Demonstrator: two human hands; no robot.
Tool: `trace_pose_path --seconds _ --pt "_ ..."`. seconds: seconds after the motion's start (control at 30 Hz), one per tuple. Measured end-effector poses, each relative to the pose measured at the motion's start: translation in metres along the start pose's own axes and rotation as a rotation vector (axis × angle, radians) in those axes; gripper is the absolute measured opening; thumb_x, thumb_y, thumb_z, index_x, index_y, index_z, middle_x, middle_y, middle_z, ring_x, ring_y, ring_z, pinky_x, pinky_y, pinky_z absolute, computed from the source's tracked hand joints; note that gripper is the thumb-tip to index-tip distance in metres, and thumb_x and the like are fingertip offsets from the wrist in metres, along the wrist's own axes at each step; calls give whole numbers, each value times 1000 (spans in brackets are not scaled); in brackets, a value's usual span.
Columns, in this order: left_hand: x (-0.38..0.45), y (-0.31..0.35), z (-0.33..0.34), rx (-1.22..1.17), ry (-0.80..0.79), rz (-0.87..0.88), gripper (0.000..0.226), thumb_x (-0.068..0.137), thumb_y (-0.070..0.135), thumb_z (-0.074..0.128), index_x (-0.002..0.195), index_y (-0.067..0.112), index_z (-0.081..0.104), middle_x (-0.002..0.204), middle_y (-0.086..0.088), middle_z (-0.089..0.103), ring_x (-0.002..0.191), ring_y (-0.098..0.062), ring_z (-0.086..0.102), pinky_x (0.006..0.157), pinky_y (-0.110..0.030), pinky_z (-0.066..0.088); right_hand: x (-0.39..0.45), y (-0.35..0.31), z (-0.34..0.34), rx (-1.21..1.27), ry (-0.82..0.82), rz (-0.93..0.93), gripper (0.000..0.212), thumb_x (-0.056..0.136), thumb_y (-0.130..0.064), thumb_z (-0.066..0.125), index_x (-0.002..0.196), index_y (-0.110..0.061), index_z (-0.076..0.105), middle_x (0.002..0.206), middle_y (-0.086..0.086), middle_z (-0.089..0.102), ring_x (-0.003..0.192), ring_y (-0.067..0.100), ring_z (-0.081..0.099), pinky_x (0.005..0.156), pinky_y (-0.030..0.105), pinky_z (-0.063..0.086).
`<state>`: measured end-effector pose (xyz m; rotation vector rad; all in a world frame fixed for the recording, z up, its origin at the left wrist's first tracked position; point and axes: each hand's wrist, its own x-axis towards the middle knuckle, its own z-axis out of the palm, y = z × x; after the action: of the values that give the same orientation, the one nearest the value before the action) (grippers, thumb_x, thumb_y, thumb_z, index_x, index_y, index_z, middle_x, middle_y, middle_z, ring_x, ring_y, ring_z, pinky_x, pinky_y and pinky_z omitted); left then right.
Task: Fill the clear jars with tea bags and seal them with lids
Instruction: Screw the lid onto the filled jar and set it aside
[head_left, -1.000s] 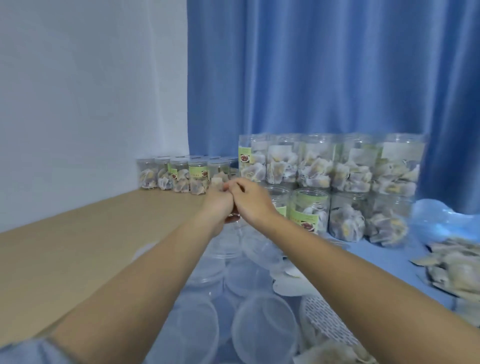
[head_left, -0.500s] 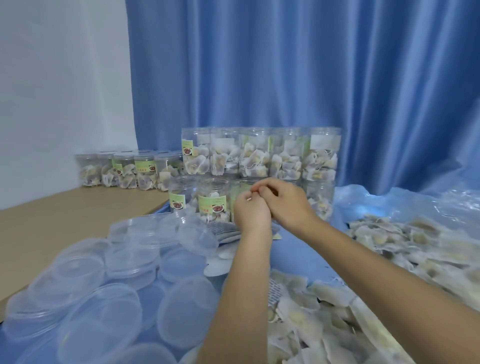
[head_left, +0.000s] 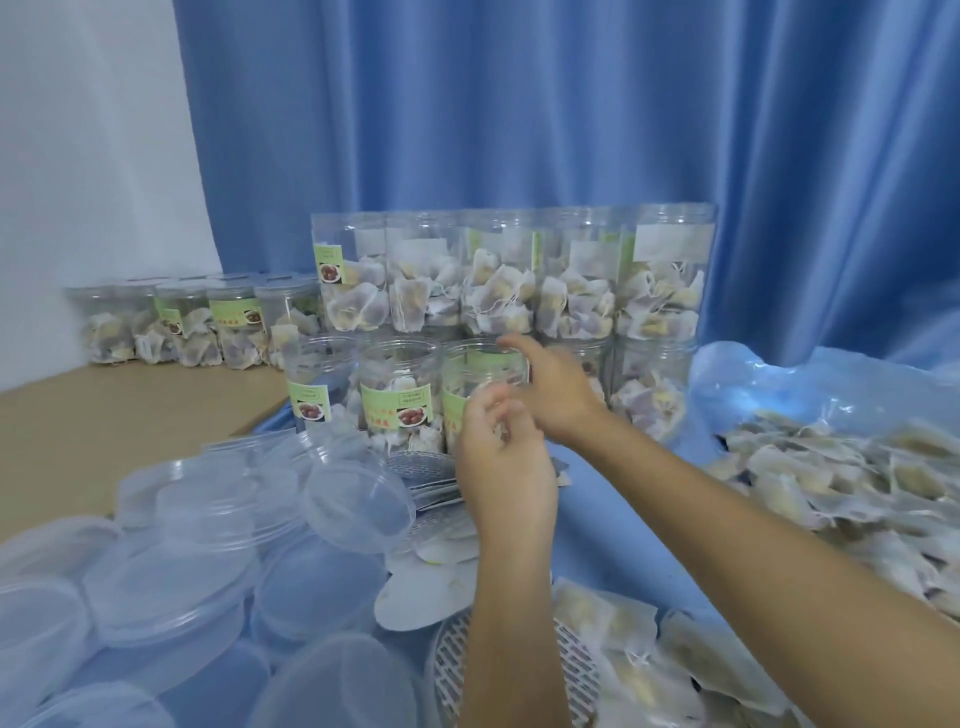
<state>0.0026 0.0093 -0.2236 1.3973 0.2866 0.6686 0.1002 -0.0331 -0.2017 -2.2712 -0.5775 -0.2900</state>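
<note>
at frame centre the right hand (head_left: 553, 395) reaches with loose, spread fingers to an open jar (head_left: 480, 389); the left hand (head_left: 501, 457) below is curled, grip unclear. lids (head_left: 208, 545) lower left, tea bags (head_left: 841, 478) right.

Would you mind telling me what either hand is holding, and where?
Cannot be told: the left hand has curled fingers, contents hidden; the right hand reaches open toward a jar.

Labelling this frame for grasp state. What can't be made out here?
- Head view: whether the left hand pinches anything; its fingers are blurred.
- Head view: the open jar behind both hands, its contents blocked by them.
- Head view: print on the jar labels, too small.
- Head view: the right hand fingertips, motion-blurred at the jar rim.
- Head view: the lid pile, cut off at the left edge.
</note>
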Motion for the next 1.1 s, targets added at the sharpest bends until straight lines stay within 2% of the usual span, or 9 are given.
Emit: trace_pose_path --seconds 0.1,0.23,0.37,0.47,0.57,0.67,0.83,0.97,1.1 --pt "2 -7 -1 4 -6 -5 26 95 16 47 85 39 53 107 6 64 91 -19 64 90 -49 50 9 7 20 -14 -75 84 51 88 -19 58 136 -27 42 125 19 40 95 28 49 88 30 39" --pt "6 -13 -8 -36 8 -81 22 95 16 49 87 36 53 102 7 67 61 5 60 87 -42 53 5 15 36 16 30 45 29 92 -19 53 120 -20 45 109 16 52 85 25 49 72 31 38" --pt "7 -13 -8 -89 41 -100 21 94 15 51 85 34 53 93 12 64 52 10 59 82 -36 52 -4 22 24 111 214 -16 22 91 -23 59 111 -21 49 92 7 50 75 19 44 59 27 27" --pt "4 -14 -5 -106 -4 -117 18 94 12 50 93 29 54 93 10 63 61 2 59 81 -35 51 -18 25 -1 89 308 -115 25 89 -22 63 112 -21 53 83 -4 45 76 14 41 62 20 25" --pt "-1 -13 1 -105 -57 -113 18 94 7 49 103 22 53 98 3 62 69 -7 58 80 -36 50 -38 31 -26 65 368 -193 28 88 -20 64 115 -19 55 96 -3 50 86 12 42 67 17 25" --pt "-6 -13 5 -61 -99 -98 21 93 6 50 104 23 53 104 -2 63 81 -14 59 83 -37 50 -59 42 -45 0 404 -184 29 89 -21 62 117 -23 53 114 1 56 96 12 45 73 17 27" --pt "-9 -15 8 19 -139 -113 22 92 8 52 107 23 53 112 -3 62 94 -20 59 94 -45 49 -85 62 -52 -130 315 -51 36 89 -27 62 122 -27 49 119 6 57 101 25 54 81 31 38" --pt "-5 -21 7 43 -131 -126 21 91 8 53 107 22 53 113 -2 63 85 -15 58 87 -39 50 -94 72 -45 -86 291 -11 32 87 -33 62 116 -33 48 111 7 59 88 22 53 73 29 36" --pt "-3 -26 10 91 -123 -134 21 90 10 55 109 20 53 115 -2 62 99 -17 59 96 -42 47 -97 72 -42 -35 266 -31 24 86 -43 60 107 -42 48 110 5 59 94 24 60 78 32 42"
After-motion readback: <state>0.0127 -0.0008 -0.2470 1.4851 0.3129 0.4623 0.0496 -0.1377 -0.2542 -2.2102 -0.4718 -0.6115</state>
